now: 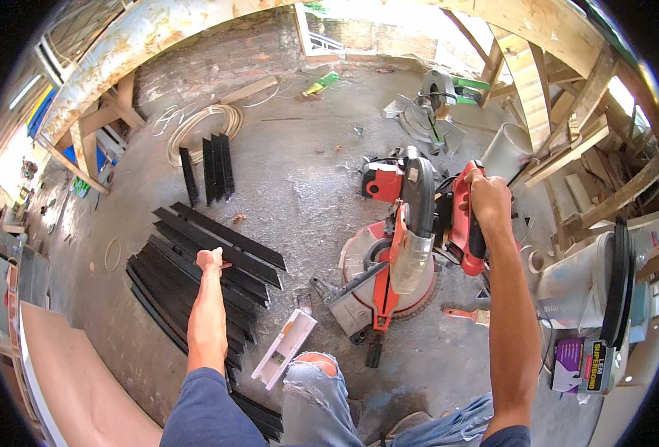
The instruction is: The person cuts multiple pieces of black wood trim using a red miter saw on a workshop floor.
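Observation:
My left hand [212,259] is closed on one of the black strips [233,246], which lies among several others fanned out on the floor. Its fingertips are partly hidden behind the hand. My right hand [487,195] wraps round the red-and-black handle [472,237] at the right of a red mitre saw [389,276]. The saw stands on the floor in front of me, its clear guard [413,262] facing me. Left of the saw, near my knee, lies a white level-like tray [285,349] with a green part.
More black strips [218,167] and a coiled hose [218,119] lie further back. A second saw with green parts [437,112] stands far right. A paintbrush [463,314], white bucket [579,276] and purple box [579,365] are at the right. Wooden frames line both sides.

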Motion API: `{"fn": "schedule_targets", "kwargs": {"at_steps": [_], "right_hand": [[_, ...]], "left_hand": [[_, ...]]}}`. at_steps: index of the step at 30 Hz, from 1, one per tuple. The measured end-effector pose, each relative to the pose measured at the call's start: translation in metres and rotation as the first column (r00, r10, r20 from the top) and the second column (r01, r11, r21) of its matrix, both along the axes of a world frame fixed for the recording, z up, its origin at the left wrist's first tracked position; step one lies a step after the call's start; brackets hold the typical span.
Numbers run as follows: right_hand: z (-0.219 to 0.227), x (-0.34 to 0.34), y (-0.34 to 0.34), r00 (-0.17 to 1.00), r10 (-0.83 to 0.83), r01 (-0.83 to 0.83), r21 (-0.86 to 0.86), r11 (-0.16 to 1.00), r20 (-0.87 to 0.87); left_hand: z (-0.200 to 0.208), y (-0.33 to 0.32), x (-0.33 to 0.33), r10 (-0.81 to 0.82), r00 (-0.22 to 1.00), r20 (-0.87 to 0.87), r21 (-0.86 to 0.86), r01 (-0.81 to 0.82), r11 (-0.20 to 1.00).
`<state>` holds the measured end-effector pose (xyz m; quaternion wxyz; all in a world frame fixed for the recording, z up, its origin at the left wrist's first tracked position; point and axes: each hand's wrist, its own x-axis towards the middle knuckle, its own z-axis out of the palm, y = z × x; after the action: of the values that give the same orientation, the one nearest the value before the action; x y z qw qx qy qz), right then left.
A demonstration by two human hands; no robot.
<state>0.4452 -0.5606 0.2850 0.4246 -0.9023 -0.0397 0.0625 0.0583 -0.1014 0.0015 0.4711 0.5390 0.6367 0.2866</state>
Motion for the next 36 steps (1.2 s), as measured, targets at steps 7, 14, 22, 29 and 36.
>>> {"fn": "schedule_targets", "kwargs": {"at_steps": [7, 14, 22, 29, 36], "right_hand": [[-0.009, 0.001, 0.000, 1.000, -0.005, 0.002, -0.090, 0.996, -0.028], [-0.011, 0.001, -0.001, 0.997, -0.011, 0.015, -0.062, 0.998, 0.071], [-0.012, 0.000, -0.005, 1.000, 0.001, -0.001, 0.069, 0.998, 0.004], [-0.013, 0.008, -0.009, 1.000, 0.020, -0.018, 0.099, 0.995, -0.015], [-0.024, 0.022, -0.012, 0.999, 0.032, -0.027, 0.146, 0.989, -0.032]], "left_hand": [[-0.011, 0.016, 0.002, 0.060, 0.970, -0.234, 0.017, -0.057, 0.998], [-0.003, 0.022, 0.010, 0.038, 0.816, -0.577, 0.129, 0.045, 0.991], [-0.004, -0.034, -0.020, 0.090, 0.766, -0.636, 0.387, 0.217, 0.896], [0.001, -0.096, -0.146, 0.362, 0.502, -0.786, 0.342, -0.134, 0.930], [-0.011, -0.138, -0.231, 0.323, 0.351, -0.879, 0.168, -0.406, 0.898]]}}
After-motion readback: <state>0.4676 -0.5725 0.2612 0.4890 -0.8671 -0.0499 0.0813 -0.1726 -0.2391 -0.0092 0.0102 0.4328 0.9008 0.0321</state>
